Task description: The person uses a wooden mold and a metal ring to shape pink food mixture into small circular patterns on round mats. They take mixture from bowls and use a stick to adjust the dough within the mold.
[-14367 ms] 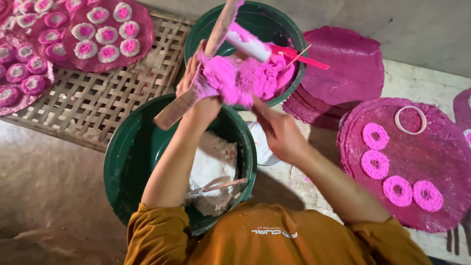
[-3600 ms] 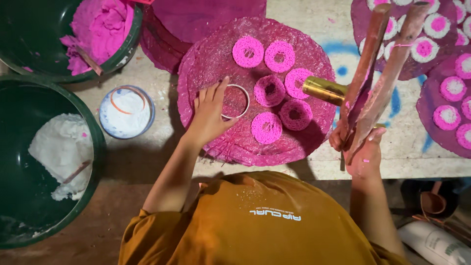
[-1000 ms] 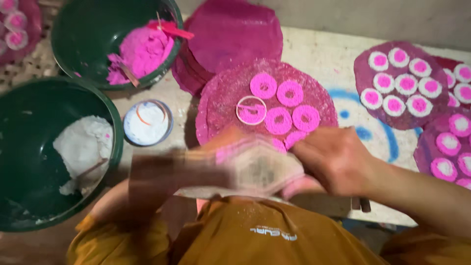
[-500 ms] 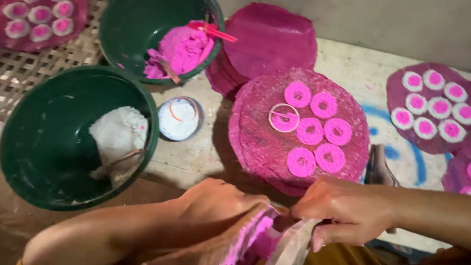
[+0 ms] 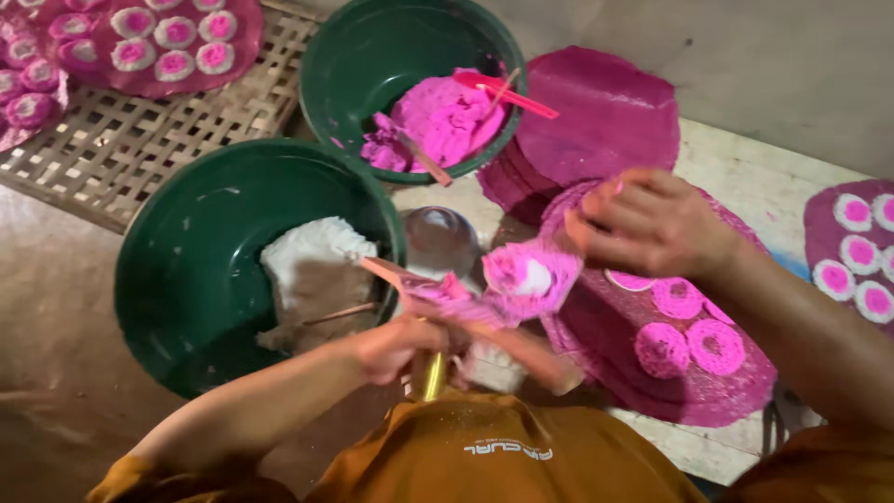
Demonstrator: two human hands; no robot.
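Observation:
My left hand (image 5: 400, 346) grips a wooden two-armed press tool (image 5: 503, 335) with a brass handle (image 5: 433, 374), held low over my lap. On the tool lies a flattened pink dough piece (image 5: 531, 275) with a white centre. My right hand (image 5: 652, 224) hovers just right of it, its bent fingertips pinching the piece's edge. Under the right hand lies a round pink mat (image 5: 745, 391) with three pink ring-shaped cakes (image 5: 689, 345).
A green bowl (image 5: 186, 279) with white dough (image 5: 312, 265) is at left. A second green bowl (image 5: 354, 65) behind it holds pink dough (image 5: 447, 116) and a pink spoon. A small round container (image 5: 438, 237), stacked pink mats (image 5: 605, 112), a bamboo lattice (image 5: 140, 140) and filled mats (image 5: 852, 247) surround them.
The view has shifted right and down. Both hands have lifted with the tool from the bottom edge; the tool is opened and the pink piece with a white centre now shows.

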